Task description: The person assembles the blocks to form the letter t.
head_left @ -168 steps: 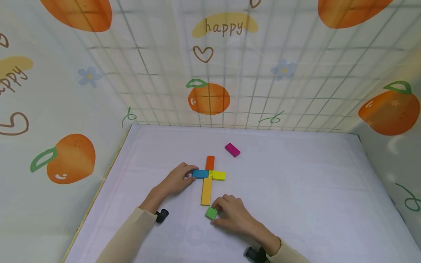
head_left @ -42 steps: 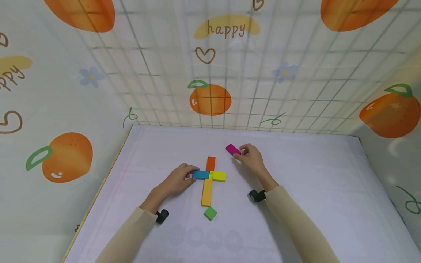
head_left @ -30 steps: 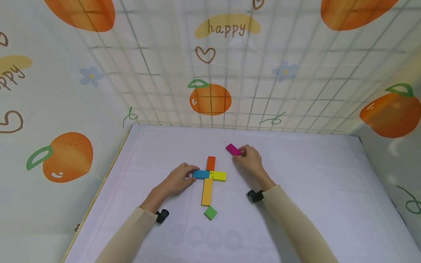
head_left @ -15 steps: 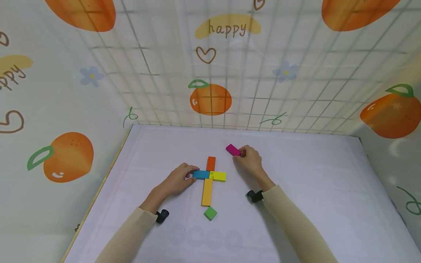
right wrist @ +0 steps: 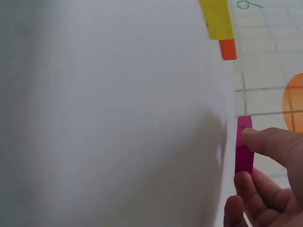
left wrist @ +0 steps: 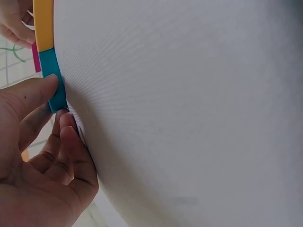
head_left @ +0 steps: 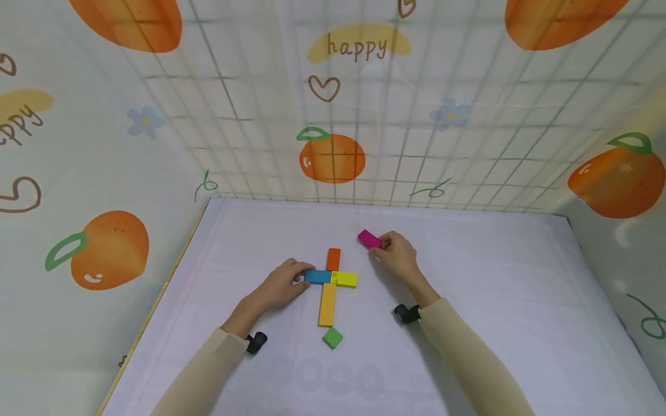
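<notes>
My left hand (head_left: 281, 282) holds the left end of a flat blue block (head_left: 317, 277) between thumb and fingers; the left wrist view shows the thumb on its side. An orange-red block (head_left: 333, 259), a yellow block (head_left: 345, 279) and a long amber block (head_left: 327, 304) meet the blue one in a cross. Farther back, my right hand (head_left: 398, 254) pinches the near right end of a magenta block (head_left: 369, 238). In the right wrist view the thumb lies on that magenta block (right wrist: 244, 156), with fingertips at its end. A green block (head_left: 333, 337) lies cornerwise at the amber block's near end.
All the blocks are on a white-covered table (head_left: 494, 300). Behind it rises a patterned cloth backdrop (head_left: 250, 156) with printed oranges, which continues along both sides. Each wrist carries a small black camera (head_left: 406, 314).
My right hand has left the green block at the front, gone to the back and taken hold of the magenta block, which has turned slightly. The green block sits rotated. My left hand stays put.
</notes>
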`<state>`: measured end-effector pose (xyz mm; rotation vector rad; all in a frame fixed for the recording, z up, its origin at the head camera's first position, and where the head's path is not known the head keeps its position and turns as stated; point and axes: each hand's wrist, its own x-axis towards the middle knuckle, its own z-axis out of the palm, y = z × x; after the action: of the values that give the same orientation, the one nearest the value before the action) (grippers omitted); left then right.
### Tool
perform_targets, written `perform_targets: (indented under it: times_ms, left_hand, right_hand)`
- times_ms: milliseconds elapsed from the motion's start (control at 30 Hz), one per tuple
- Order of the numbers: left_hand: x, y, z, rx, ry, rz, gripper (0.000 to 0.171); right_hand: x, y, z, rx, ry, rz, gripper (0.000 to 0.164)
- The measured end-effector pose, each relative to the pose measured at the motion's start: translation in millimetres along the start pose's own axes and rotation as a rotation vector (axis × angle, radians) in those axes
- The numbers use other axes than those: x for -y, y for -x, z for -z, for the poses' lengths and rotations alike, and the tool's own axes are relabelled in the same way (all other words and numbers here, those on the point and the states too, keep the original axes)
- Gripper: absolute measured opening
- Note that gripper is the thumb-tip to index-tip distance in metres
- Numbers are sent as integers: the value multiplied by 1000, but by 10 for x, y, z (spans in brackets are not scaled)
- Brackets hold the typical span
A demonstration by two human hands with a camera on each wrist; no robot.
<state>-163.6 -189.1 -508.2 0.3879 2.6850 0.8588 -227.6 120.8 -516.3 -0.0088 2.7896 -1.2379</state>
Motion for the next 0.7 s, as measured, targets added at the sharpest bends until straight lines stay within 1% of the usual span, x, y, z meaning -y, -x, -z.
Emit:
perform_targets:
  times_ms: [200,333,533,700]
  left_hand:
    - [16,-8,-12,-1,-10,-2,40]
    - [8,0,-6,0,3,-4,40]
    - [2,7,2,1,6,-6,40]
    - [6,2,2,-2,-1,-9,40]
  right_hand:
    - [39,107,107,-5,-2,23,40]
    - [67,198,185,-12,-4,51,40]
    - [54,313,295,-26,7,99,39]
    - [57,430,370,-33,0,121,37]
